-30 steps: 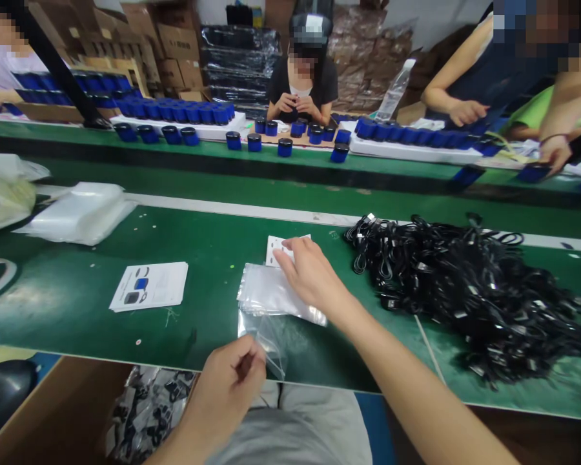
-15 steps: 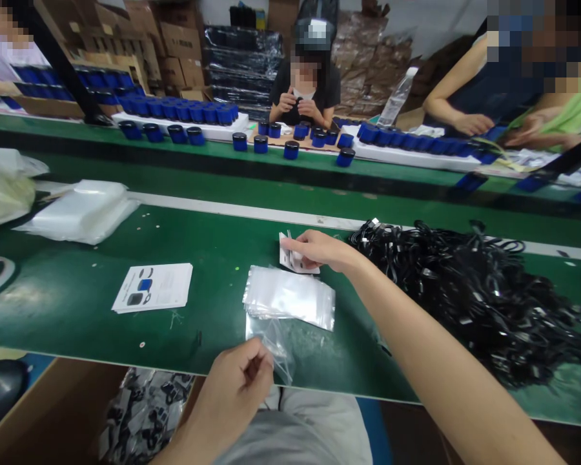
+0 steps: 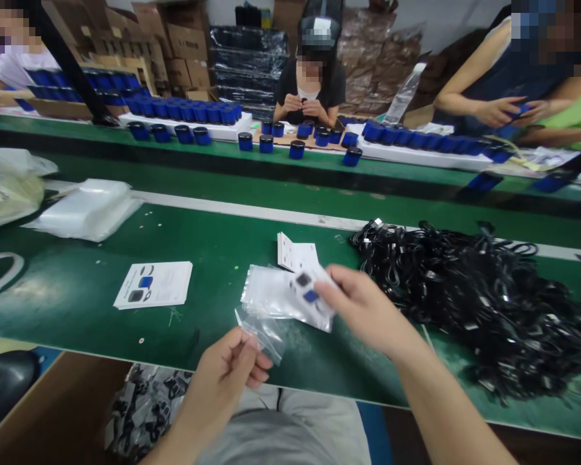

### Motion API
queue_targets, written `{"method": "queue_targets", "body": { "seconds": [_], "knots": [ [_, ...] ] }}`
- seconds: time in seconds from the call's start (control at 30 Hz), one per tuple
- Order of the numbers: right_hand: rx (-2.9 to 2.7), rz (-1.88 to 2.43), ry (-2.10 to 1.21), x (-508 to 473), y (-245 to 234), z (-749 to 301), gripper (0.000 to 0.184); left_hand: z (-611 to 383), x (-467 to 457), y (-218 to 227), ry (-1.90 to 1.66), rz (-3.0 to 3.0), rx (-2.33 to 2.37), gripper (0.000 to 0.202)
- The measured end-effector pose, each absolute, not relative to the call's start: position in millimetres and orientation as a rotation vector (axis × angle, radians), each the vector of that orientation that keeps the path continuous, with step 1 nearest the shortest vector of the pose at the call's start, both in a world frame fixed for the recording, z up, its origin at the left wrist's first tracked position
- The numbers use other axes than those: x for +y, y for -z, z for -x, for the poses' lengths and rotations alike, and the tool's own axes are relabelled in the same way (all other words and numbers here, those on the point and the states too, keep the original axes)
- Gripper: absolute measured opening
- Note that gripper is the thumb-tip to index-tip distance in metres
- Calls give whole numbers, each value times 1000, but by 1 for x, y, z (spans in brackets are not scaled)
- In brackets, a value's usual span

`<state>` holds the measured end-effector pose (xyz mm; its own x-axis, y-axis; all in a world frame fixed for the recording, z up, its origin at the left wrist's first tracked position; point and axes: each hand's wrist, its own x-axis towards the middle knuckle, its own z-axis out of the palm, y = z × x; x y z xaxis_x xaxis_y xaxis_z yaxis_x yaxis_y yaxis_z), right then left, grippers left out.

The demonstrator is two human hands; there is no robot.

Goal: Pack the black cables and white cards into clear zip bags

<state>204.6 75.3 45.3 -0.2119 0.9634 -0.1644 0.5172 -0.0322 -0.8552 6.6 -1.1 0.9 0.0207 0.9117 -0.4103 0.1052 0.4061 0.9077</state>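
The site is an assembly workshop, identified by its green desk [image 3: 213, 236], rows of blue units [image 3: 201, 114], heaped cables [image 3: 469, 310] and stacked cartons [image 3: 188, 42].

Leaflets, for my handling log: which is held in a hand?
The blurred leaflet in the right hand; the flat stack and folded leaflets rest on the green table.

Illumination moderate and even over the green bench [image 3: 213, 226], dimmer at the rear cartons [image 3: 186, 42]. Glare noted on zip-lock bags [image 3: 266, 294] and the black-wrapped stack [image 3: 249, 71]. Motion blur affects right hand [image 3: 361, 310] and printed leaflet [image 3: 307, 290]. Edges stretched; faces pixelated.
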Motion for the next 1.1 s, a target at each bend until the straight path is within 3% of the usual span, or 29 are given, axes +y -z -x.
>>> {"method": "queue_targets", "body": {
  "seconds": [0.17, 0.37, 0.43, 0.47, 0.53, 0.6, 0.73, 0.87, 1.0, 1.1],
  "knots": [
    [-2122, 1408, -962, -2, -31, -179, 16, -8, 5, 0, -862, -1042, 1490, 29],
    [-1715, 1352, -686, -24, 2, -142, 12, -13, 8, 1, -1056, -1317, 1755, 29],
    [-1454, 1364, -841, -32, 8, -135, 48, -13, 8, -2, -1101, -1316, 1813, 28],
    [-1344, 1352, -1002, -36, 10, -133, 56, -14, 8, -3, -1118, -1315, 1833, 28],
    [-1207, 1298, -1382, -39, 13, -131, 40, -13, 8, -5, -1133, -1320, 1847, 28],
    [-1220, 1310, -1524, -38, 14, -135, 19, -13, 8, -6, -1125, -1340, 1825, 27],
    [-1645, 1228, -865, -30, 13, -152, 13, -11, 8, -7, -1101, -1402, 1764, 25],
    [-1920, 1057, -322, -24, 12, -159, 21, -11, 3, -9, -1034, -1534, 1695, 26],
    [-2077, 1265, -43, -20, 7, -153, 20, -14, -6, -5, -959, -1901, 1676, 27],
    [-2097, 1434, -125, -19, 1, -153, 20, -17, -11, 0, -846, -2324, 1558, 29]
  ]
}}
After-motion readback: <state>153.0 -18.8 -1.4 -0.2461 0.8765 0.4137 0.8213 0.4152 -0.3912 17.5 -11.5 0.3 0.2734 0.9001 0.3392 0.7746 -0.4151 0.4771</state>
